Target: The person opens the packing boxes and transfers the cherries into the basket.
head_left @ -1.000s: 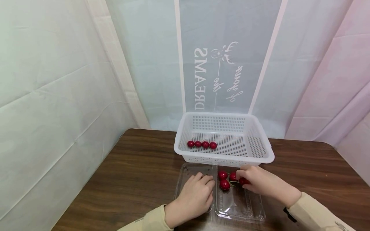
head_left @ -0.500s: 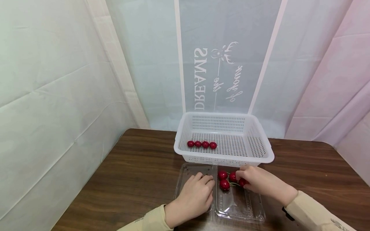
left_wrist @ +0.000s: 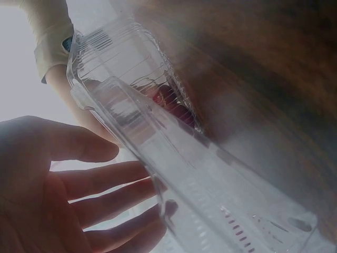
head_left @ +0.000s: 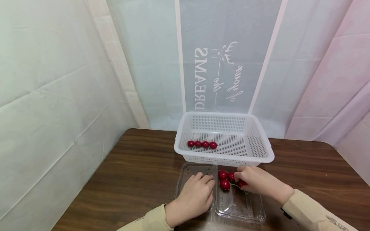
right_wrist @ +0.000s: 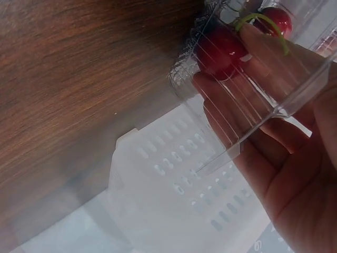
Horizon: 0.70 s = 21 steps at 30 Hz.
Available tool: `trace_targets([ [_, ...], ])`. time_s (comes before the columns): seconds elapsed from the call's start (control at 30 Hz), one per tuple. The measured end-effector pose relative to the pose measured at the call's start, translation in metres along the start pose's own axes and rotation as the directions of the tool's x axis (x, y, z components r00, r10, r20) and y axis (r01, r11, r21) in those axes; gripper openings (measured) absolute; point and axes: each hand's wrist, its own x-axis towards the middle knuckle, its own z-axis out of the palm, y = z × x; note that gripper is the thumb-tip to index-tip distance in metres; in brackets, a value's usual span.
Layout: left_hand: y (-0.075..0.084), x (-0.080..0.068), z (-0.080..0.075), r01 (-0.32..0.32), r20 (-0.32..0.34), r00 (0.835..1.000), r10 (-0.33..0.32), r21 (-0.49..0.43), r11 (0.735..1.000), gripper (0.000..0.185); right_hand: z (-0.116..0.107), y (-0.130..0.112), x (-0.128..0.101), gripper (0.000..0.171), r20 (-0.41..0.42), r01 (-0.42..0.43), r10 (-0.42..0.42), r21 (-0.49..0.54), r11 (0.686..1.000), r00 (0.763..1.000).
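A clear plastic clamshell box lies unfolded on the table, its lid [head_left: 190,169] to the left and its base [head_left: 237,210] to the right. Several red cherries with green stems, one of them a front cherry [head_left: 224,184], sit at the base's far end. My right hand [head_left: 258,181] reaches into that end, thumb and fingers pinching a cherry [right_wrist: 221,52] beside a curved stem [right_wrist: 263,19]. Over the lid, my left hand [head_left: 194,194] rests with fingers fairly straight at its inner edge; the left wrist view shows nothing gripped there.
Directly behind the box stands a white perforated basket [head_left: 225,156], with a row of cherries [head_left: 201,144] along its near left side. The dark wooden table [head_left: 138,170] extends to both sides. Fabric curtains [head_left: 162,64] hang at the back and sides.
My right hand has shifted slightly left, and the cherry at its fingers has moved left with it inside the base. My left hand and the basket have stayed put.
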Motion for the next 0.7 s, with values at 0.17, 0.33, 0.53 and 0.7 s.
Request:
trace_targets([
  [0.17, 0.0001, 0.0003, -0.0004, 0.000, -0.006, 1.000, 0.000, 0.005, 1.000, 0.020, -0.0013, 0.0013, 0.0018, 0.022, 0.021, 0.015, -0.015, 0.019, 1.000, 1.000],
  [0.33, 0.0003, 0.0004, -0.0012, 0.005, 0.005, 1.000, -0.005, -0.002, 1.000, 0.021, -0.0005, 0.0034, 0.0035, 0.020, 0.046, 0.013, -0.017, 0.067, 0.998, 0.999],
  [0.53, 0.0002, 0.0006, -0.0024, 0.010, 0.016, 1.000, -0.010, -0.010, 1.000, 0.020, 0.0017, 0.0039, 0.0044, 0.020, 0.047, 0.020, -0.024, 0.088, 0.996, 0.999],
  [0.7, 0.0000, 0.0003, -0.0023, 0.008, 0.013, 1.000, -0.008, -0.011, 1.000, 0.020, 0.0020, 0.0032, 0.0045, 0.020, 0.047, 0.016, -0.021, 0.089, 0.996, 0.999],
])
